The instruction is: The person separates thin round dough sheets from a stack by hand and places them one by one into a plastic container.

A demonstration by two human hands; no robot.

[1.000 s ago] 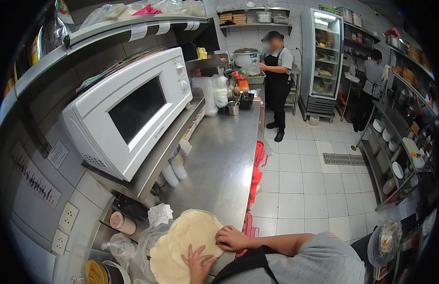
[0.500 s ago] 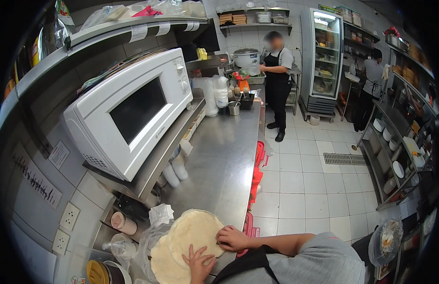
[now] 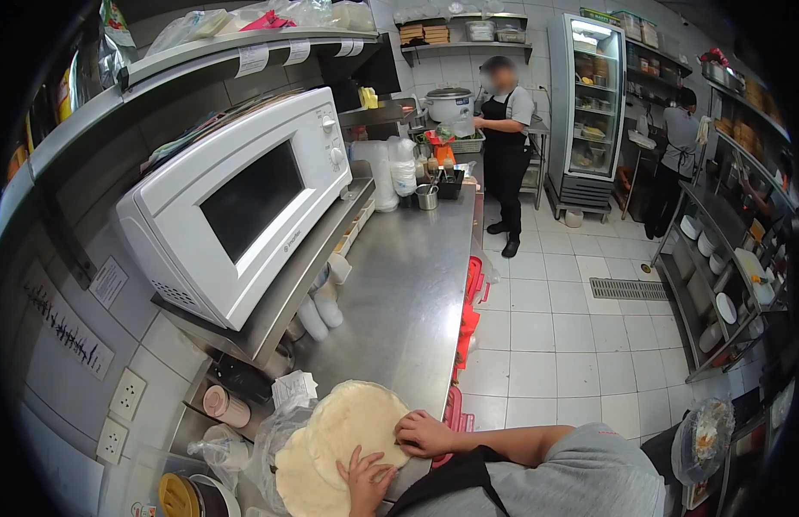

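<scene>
Two pale, round flatbreads lie overlapped at the near end of the steel counter. The upper flatbread (image 3: 352, 426) partly covers the lower flatbread (image 3: 298, 478). My left hand (image 3: 367, 478) rests on the upper one with its fingers spread. At that flatbread's right edge, my right hand (image 3: 424, 432) has its fingers curled and pinched on the rim. A crumpled clear plastic bag (image 3: 274, 435) lies along the left side of both rounds.
A white microwave (image 3: 236, 207) sits on a raised shelf at left. The steel counter (image 3: 399, 302) runs away to cups and a rice cooker (image 3: 449, 105). A person in a black apron (image 3: 507, 129) stands at the far end; another person (image 3: 675, 146) is at far right.
My left hand has shifted very slightly to the right on the flatbread. My right hand stays at the edge, and the flatbreads look unmoved.
</scene>
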